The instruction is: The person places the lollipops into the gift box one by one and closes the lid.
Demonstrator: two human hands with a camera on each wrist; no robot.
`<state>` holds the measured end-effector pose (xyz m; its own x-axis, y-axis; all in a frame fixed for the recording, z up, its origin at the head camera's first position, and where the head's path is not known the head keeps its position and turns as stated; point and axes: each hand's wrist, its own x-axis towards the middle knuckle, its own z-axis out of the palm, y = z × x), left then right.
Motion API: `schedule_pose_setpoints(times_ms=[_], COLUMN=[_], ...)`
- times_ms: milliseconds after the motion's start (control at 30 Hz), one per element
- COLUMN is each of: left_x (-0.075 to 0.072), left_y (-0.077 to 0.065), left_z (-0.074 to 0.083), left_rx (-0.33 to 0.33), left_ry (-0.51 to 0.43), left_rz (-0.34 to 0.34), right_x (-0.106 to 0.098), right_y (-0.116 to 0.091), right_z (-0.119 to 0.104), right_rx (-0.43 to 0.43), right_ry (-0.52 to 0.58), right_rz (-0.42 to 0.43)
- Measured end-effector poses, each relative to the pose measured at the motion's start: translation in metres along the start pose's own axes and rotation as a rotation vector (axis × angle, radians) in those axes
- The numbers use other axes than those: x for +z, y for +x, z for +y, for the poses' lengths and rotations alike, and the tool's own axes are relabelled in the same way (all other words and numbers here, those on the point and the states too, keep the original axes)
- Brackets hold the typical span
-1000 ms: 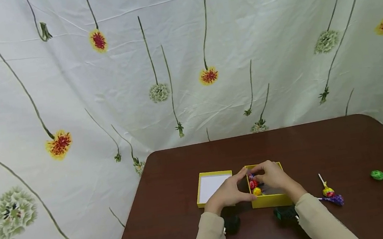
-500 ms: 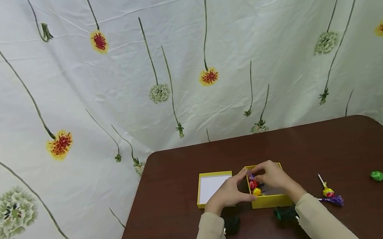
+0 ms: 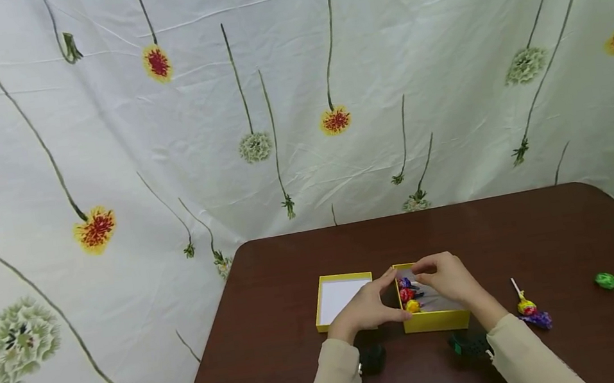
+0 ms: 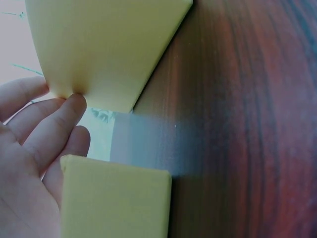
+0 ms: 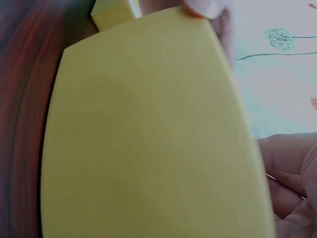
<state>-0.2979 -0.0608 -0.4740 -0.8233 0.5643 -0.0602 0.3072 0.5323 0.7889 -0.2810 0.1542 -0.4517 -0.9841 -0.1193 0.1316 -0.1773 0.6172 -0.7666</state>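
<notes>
A yellow box (image 3: 435,321) stands uncovered on the table, with purple (image 3: 404,283), red (image 3: 407,295) and yellow (image 3: 413,306) lollipops lined up along its left inside. My left hand (image 3: 363,310) holds the box's left side, its thumb at the near edge and a finger at the far corner. In the left wrist view, fingertips touch the yellow wall. My right hand (image 3: 448,278) hovers over the box's far right part, thumb and fingers close together, with nothing seen between them. The right wrist view shows mostly the box's near wall (image 5: 148,129), which partly hides that hand.
Left of the box lies its yellow-rimmed lid (image 3: 337,296), white inside up. To the right are a yellow-red lollipop (image 3: 526,307) and a purple lollipop (image 3: 536,319), close together. A green lollipop (image 3: 607,281) lies farther right. A flowered cloth (image 3: 284,104) hangs behind the table.
My right hand has let go of the purple lollipop in the box and moved slightly right and up, uncovering more of the lollipops. My left hand stays in place.
</notes>
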Motion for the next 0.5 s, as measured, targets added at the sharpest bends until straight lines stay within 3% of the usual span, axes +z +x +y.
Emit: schedule_pose_setpoints(times_ms=[500], left_x=[0.002], left_y=[0.003], left_z=[-0.001], left_rx=[0.01], left_ry=[-0.005], left_rz=[-0.007], right_x=[-0.057], right_y=[-0.035], right_z=[0.019], right_rx=[0.017], right_ry=[-0.085], right_rz=[0.076])
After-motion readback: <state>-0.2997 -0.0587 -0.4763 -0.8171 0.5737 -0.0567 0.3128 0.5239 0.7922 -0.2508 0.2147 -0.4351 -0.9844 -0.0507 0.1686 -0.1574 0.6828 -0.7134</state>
